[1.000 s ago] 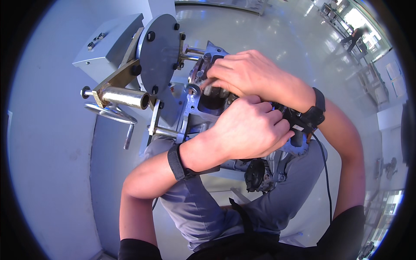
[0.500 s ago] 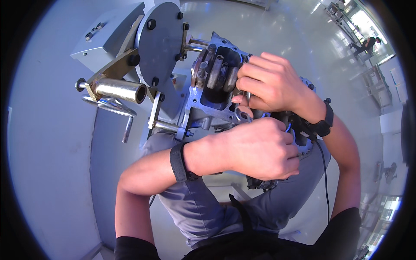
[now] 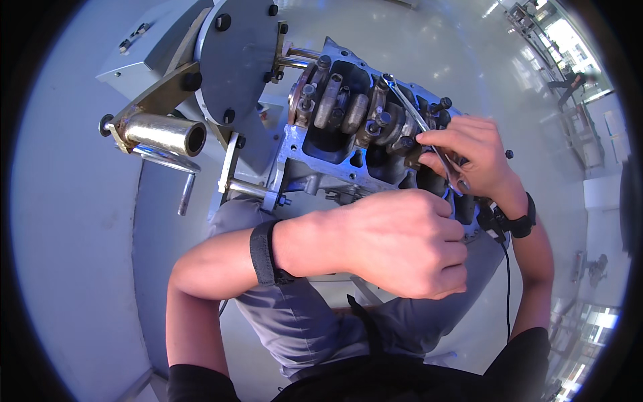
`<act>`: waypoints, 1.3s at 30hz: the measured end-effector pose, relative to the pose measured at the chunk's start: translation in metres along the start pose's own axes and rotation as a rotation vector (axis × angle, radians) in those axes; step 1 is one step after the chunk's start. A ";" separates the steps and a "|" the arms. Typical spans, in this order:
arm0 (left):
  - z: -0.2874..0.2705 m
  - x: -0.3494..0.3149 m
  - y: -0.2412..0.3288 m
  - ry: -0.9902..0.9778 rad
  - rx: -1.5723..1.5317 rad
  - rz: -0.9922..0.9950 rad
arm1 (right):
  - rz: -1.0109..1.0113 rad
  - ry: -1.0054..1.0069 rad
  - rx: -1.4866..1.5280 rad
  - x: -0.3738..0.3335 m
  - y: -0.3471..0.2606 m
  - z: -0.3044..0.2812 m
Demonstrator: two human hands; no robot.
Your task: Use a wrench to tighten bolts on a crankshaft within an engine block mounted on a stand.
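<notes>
My right hand [image 3: 472,151] pinches a combination wrench [image 3: 416,115] between thumb and fingers. The wrench slants over the crankshaft [image 3: 356,114], its ring end near a bearing cap bolt on the far side and its open end beneath my palm. Below it, the engine block [image 3: 320,159] lies with its crank side up, showing bearing caps and dark-headed bolts. My left hand [image 3: 408,244] is curled, back of the hand up, over the block's near edge. Its fingertips face away, so whatever they hold is hidden.
At the left, a grey round plate [image 3: 234,63] on the engine stand bears the block by bolted arms. A hand crank [image 3: 184,187] and a metal tube [image 3: 164,132] jut from the stand. A black cable [image 3: 507,288] hangs from my right wrist. My knees flank the block.
My right hand has moved right and toward me, away from the middle of the crankshaft, uncovering the wrench. My left hand stays curled, slightly lower. The view has shifted a little.
</notes>
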State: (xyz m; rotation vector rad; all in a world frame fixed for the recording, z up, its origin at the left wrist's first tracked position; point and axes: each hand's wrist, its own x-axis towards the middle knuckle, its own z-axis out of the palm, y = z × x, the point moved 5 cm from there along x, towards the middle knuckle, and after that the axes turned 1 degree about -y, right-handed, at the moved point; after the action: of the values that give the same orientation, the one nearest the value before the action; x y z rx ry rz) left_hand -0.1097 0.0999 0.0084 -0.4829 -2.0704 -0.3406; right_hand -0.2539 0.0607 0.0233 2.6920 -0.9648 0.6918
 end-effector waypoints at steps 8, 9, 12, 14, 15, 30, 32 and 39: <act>-0.003 0.000 -0.009 0.026 -0.059 -0.062 | 0.463 -0.046 0.544 -0.044 0.019 -0.002; -0.003 0.000 -0.010 0.026 -0.064 -0.060 | 0.512 -0.041 0.641 -0.050 0.020 0.000; -0.006 0.001 -0.013 0.002 -0.069 -0.086 | 0.637 0.010 0.932 -0.066 0.020 0.003; -0.009 0.000 -0.019 0.068 -0.022 -0.108 | 0.784 -0.050 1.064 -0.072 0.019 -0.005; -0.011 -0.002 -0.022 0.068 -0.024 -0.111 | 0.930 -0.111 1.191 -0.075 0.018 -0.004; -0.037 -0.038 -0.112 -0.394 0.546 -0.739 | 1.215 -0.017 0.694 -0.086 0.052 -0.025; -0.037 -0.042 -0.112 -0.350 0.590 -0.693 | 1.214 0.035 0.754 -0.084 0.063 -0.025; -0.033 -0.040 -0.112 -0.356 0.492 -0.684 | 1.243 0.121 0.774 -0.083 0.078 -0.025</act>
State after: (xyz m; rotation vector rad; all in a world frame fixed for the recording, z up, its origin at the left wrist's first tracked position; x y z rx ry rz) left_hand -0.1186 -0.0212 -0.0148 0.5120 -2.5169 -0.1252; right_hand -0.3690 0.0542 0.0063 2.1364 -2.7930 1.6472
